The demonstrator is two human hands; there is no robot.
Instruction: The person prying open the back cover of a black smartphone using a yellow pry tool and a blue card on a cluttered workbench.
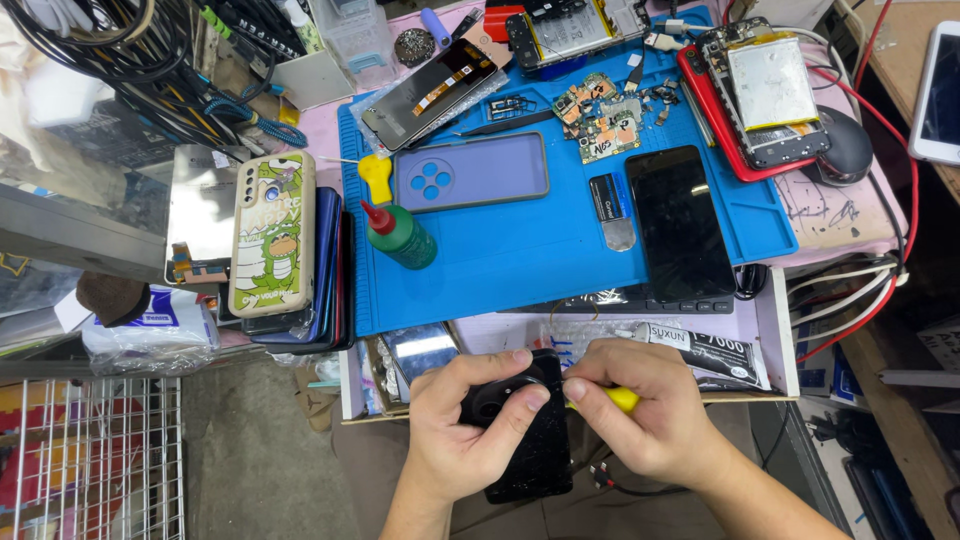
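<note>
At the bottom centre of the frame a black phone [528, 440] is held below the near edge of the bench, its back upward with a round camera ring near its top end. The left hand [462, 425] grips it from the left, fingers curled under and the thumb lying across the back just beside the ring. The right hand [640, 410] is closed around a yellow-handled tool [618, 398], pinched between thumb and forefinger, with its tip at the phone's upper edge; the tip itself is hidden by the fingers.

Just above the right hand lies a black-and-white glue tube [705, 352] on the bench's pale front strip. Higher, a blue work mat [520, 260] fills the middle of the frame. On it rest a black phone lying screen-up [682, 225] at right, a purple phone case [472, 172] with 4 camera holes at centre, a green bottle with a red nozzle [398, 235] at left, and small circuit boards [598, 118] near the top. Left of the mat, a stack of phones [300, 260] is topped by a cream case with a green cartoon crocodile [272, 232]. At upper right sits a red-framed opened phone [762, 95] showing a silver battery. A wire rack [95, 460] stands at lower left.
</note>
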